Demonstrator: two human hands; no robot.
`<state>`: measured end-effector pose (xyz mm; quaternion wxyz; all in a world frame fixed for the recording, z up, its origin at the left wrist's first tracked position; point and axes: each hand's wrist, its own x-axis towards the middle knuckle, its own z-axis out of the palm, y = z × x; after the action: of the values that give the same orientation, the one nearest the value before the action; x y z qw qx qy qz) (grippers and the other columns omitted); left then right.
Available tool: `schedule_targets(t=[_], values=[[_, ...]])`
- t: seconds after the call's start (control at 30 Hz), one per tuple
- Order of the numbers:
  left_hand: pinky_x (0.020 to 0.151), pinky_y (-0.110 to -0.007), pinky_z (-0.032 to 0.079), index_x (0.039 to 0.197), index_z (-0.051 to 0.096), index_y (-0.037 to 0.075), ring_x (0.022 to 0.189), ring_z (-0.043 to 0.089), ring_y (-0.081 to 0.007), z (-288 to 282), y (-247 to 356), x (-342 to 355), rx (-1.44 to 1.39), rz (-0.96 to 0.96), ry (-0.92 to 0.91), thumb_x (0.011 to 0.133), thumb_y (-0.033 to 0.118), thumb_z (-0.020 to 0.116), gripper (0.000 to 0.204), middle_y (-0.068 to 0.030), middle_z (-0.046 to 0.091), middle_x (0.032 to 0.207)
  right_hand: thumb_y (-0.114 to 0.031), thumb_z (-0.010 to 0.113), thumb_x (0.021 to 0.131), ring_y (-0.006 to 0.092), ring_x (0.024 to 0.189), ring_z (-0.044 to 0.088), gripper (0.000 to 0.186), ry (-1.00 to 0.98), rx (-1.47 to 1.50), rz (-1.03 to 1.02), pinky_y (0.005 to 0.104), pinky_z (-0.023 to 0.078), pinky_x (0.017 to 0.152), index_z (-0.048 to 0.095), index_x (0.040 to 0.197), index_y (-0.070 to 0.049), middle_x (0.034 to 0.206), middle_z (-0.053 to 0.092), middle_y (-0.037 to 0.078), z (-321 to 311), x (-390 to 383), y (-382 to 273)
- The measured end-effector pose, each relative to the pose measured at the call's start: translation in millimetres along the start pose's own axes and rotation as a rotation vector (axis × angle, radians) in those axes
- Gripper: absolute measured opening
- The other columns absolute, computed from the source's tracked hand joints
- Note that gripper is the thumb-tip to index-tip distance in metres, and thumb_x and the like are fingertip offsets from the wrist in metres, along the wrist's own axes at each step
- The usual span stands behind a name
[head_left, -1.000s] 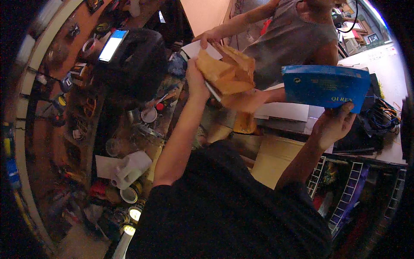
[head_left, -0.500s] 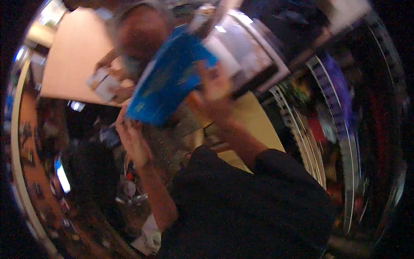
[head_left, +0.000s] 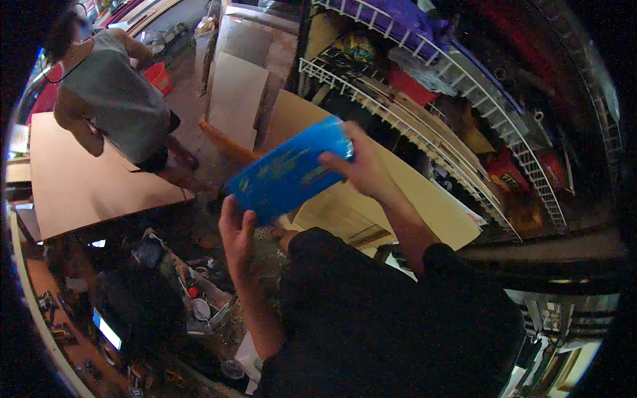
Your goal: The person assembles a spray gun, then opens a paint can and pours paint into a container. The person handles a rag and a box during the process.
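Now I see the left hand [head_left: 237, 229], rid of the brown paper, sharing the blue packet [head_left: 285, 171] with the right hand [head_left: 365, 162]: fingers clamp opposite ends, though the left's contact looks dim. It's raised before the black shirt [head_left: 391, 312], making this two-handed work.

Two hands [head_left: 237, 229] [head_left: 365, 166] and one blue packet [head_left: 285, 172] are mid-frame. One other person [head_left: 126, 93] is upper left, one phone [head_left: 107, 330] lower left.

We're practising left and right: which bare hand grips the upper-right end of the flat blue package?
The person's bare right hand; the bare left hand is instead at the lower-left end of the flat blue package.
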<state>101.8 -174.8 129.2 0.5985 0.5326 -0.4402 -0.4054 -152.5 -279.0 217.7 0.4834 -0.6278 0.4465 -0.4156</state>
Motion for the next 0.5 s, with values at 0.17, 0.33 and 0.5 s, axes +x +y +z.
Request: schedule_targets(t=[0.17,0.33,0.5], values=[[0.093,-0.037,0.05,0.123,0.055,0.001,0.111,0.064,-0.0251,46,2,-6,-0.353,-0.128,-0.189,0.104,0.029,0.05,0.034,-0.0142,0.064,0.119,-0.021,0.067,0.093,0.0161,0.071,0.062,0.024,0.887,0.471,0.059,0.0295,0.048,0.051,0.061,0.109,-0.005,0.103,0.064,0.006,-102,-45,16],[0.092,-0.036,0.05,0.123,0.057,0.003,0.108,0.065,-0.0223,36,-47,-22,-0.267,-0.296,-0.195,0.106,0.03,0.048,0.033,-0.0112,0.065,0.119,-0.02,0.068,0.089,0.0183,0.077,0.061,0.041,1.476,0.266,-0.291,0.0313,0.049,0.051,0.045,0.12,-0.005,0.109,0.059,0.01,-171,-67,42],[0.089,-0.033,0.05,0.121,0.059,0.005,0.106,0.065,-0.0195,30,-89,-31,-0.248,-0.416,-0.184,0.105,0.031,0.05,0.032,-0.0089,0.066,0.118,-0.02,0.073,0.085,0.0201,0.074,0.06,0.052,1.388,-0.015,-0.164,0.0334,0.05,0.052,0.038,0.122,-0.006,0.106,0.058,0.012,-231,-62,73]])
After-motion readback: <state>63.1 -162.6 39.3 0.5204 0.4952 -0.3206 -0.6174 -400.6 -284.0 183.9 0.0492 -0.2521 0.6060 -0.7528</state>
